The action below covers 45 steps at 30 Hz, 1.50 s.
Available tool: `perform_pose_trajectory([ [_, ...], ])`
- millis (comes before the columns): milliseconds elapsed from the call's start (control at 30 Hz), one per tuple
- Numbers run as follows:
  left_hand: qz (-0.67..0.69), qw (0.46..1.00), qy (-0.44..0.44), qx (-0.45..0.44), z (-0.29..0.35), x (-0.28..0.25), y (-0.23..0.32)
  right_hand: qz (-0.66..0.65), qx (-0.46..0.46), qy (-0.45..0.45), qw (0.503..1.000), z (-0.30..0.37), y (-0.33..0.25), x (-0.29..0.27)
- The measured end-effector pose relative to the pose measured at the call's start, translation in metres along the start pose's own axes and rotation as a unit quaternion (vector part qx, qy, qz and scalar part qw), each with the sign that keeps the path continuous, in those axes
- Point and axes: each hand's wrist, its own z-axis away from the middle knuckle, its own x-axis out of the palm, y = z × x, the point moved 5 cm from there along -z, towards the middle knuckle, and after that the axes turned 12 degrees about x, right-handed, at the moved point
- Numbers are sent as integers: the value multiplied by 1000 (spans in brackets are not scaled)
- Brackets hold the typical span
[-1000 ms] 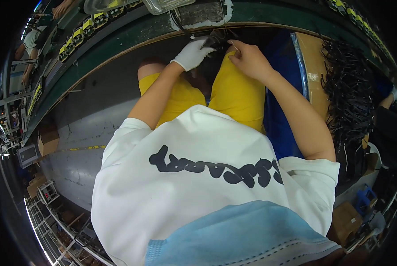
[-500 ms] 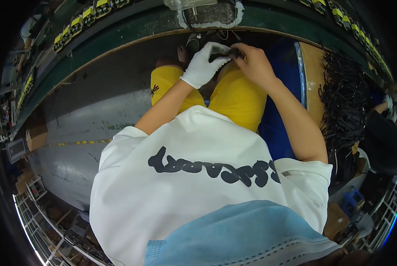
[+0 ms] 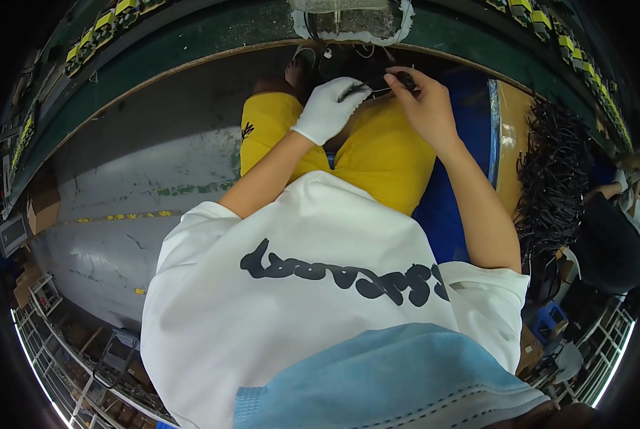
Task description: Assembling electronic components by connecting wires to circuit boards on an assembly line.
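Observation:
My left hand [image 3: 325,113], in a white glove, is closed over my lap with a thin dark piece of cable [image 3: 351,91] between its fingers. Bare, my right hand [image 3: 427,107] is curled to the right of it, with a small black bundle of the cable [image 3: 406,80] in its fingers. A thin stretch of the cable [image 3: 381,89] spans the gap between the hands. The ends are too small and dark to make out. Both hands are above my yellow shorts [image 3: 377,150], close to the bench edge.
A green bench [image 3: 241,39] with a wooden edge runs across the front. Boards with yellow parts [image 3: 105,27] line its far side. At right, many black cables [image 3: 556,179] lie heaped by a cardboard box [image 3: 509,136] and blue sheeting [image 3: 470,129]. Another person [image 3: 609,236] is at far right.
My hands have moved apart, the right one going rightward, and a thin length of cable now shows between them. The whole view has shifted slightly.

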Motion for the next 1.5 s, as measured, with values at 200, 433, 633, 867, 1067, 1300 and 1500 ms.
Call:
perform_pose_trajectory([
  [200, -110, 983, -78, 124, 8, 22, 10, -174, 45, -47, 983, -9, 13, 8],
  [433, -123, 988, -11, 95, 0, 14, -8, -207, 132, -91, 965, -7, 16, 8],
  [633, -147, 984, 29, 100, 1, 0, -19, -223, 148, -115, 957, -7, 23, 13],
  [867, 362, 920, 16, -152, 9, 5, -4, -303, 135, -122, 936, -1, 9, 11],
  [1067, 422, 896, 74, -112, -6, 8, -7, -243, 66, -121, 960, 0, 5, 16],
  [1300, 602, 777, 136, -122, -5, 21, -11, -119, 12, -78, 990, 3, 18, 30],
  [1500, 438, 880, 157, -96, -4, 20, -6, -227, 51, -148, 961, 1, 24, 38],
])
